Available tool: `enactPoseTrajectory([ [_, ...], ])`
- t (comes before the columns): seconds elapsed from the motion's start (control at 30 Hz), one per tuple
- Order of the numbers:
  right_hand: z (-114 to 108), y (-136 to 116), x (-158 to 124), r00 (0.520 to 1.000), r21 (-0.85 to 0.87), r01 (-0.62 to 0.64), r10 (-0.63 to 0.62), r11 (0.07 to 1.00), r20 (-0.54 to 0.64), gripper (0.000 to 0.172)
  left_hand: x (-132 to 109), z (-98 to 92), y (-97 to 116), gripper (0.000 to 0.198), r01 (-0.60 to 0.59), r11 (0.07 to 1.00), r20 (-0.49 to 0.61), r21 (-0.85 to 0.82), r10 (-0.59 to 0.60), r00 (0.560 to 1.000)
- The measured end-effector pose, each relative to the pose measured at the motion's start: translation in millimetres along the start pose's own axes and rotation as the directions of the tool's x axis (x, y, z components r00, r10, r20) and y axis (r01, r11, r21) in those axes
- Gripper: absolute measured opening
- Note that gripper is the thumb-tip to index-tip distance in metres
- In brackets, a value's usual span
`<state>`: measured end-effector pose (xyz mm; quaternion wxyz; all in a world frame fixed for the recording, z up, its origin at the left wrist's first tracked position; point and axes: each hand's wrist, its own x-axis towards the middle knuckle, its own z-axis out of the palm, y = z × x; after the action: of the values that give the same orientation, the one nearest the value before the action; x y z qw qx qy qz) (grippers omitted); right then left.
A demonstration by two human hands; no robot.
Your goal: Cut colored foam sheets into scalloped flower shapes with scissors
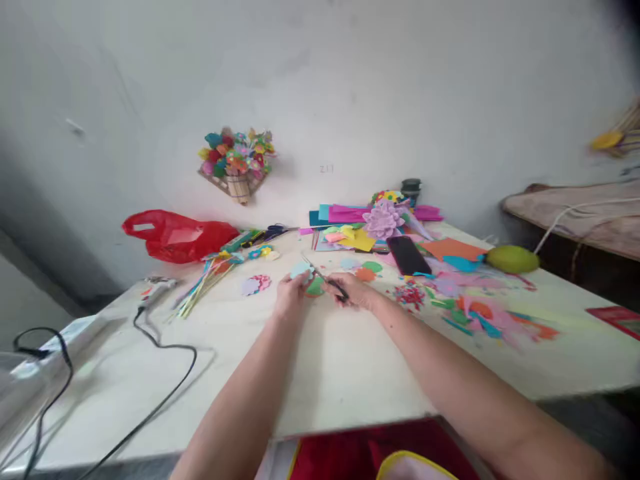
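My left hand (290, 293) pinches a small light blue paper piece (301, 269) over the middle of the table. In my right hand (353, 291) is a pair of scissors (339, 289) with dark handles, its blades pointing up and left to the edge of the blue piece. A green paper piece (315, 287) lies just below, between the two hands. Left of them rests a small stack of scalloped flower cutouts (257, 285), pale lilac and red-pink. Orange (366, 274) and green round pieces (372, 266) lie beyond my right hand.
A black phone (409, 256), coloured sheets (453, 249), a yellow-green oval object (513, 259) and paper scraps (483, 313) cover the right side. At left are a red plastic bag (180, 235), thin sticks (205, 287), a power strip (157, 291) and its black cable (170, 347).
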<state>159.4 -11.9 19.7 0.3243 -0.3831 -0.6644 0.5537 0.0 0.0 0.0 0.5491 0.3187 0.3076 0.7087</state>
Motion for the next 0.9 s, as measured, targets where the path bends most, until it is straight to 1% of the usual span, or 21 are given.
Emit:
enactPoseTrajectory([
  [0.13,-1,3,2,1.0,0.01,0.019,-0.019,1.0,0.01,0.029,-1,-0.2,0,0.023,-0.01,1.0,-0.006,0.003,0.01,1.0],
  [0.33,-3,7,3,0.998,-0.021,0.053,-0.053,0.998,0.02,0.032,-1,-1.5,2,0.023,0.004,1.0,0.002,-0.017,-0.004,1.0],
  [0.5,-3,0,-1,0.998,-0.009,0.036,-0.036,0.999,0.043,0.033,-1,-0.2,4,0.019,0.014,0.999,-0.029,-0.037,-0.015,0.999],
  [0.7,-7,6,1,0.997,-0.086,0.025,-0.018,0.996,0.076,0.032,-2,-1.0,5,0.019,0.008,1.0,-0.028,-0.024,-0.009,1.0],
  [0.9,-10,11,2,0.996,-0.031,0.026,-0.023,0.999,0.085,0.031,-1,-2.6,5,0.018,0.029,1.0,-0.03,-0.007,-0.029,0.999],
])
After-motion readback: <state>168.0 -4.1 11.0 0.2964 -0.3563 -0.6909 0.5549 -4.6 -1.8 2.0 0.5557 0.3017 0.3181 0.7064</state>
